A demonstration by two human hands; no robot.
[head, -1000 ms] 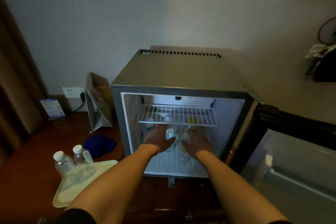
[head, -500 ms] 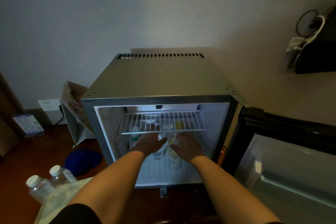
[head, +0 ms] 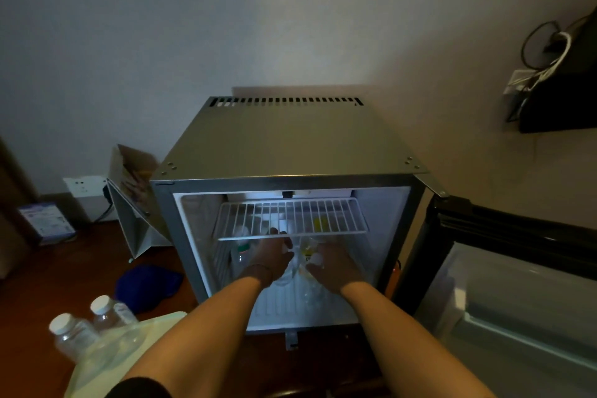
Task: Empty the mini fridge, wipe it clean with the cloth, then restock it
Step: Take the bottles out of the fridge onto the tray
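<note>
Nearest you, low left: two capped bottles (head: 87, 323) lay on the pale tray (head: 97, 371), already out of the mini fridge (head: 284, 139). Just beyond the tray, the blue cloth (head: 147, 284) sat bunched on the wooden top, unused by the look of it.

Your forearms ran in through the open front; the door (head: 517, 284) hung wide to your right.

Under the wire shelf (head: 290, 220), your left hand (head: 271, 257) and right hand (head: 336, 268) each curled around a clear bottle (head: 302, 255); the grips looked closed, though the dim light blurred the fingers.

Further in: another bottle (head: 240, 252) stood at left, and something yellow (head: 320, 222) showed through the shelf.

Judgement: you were mid-emptying. Wiping and restocking were not yet begun.
</note>
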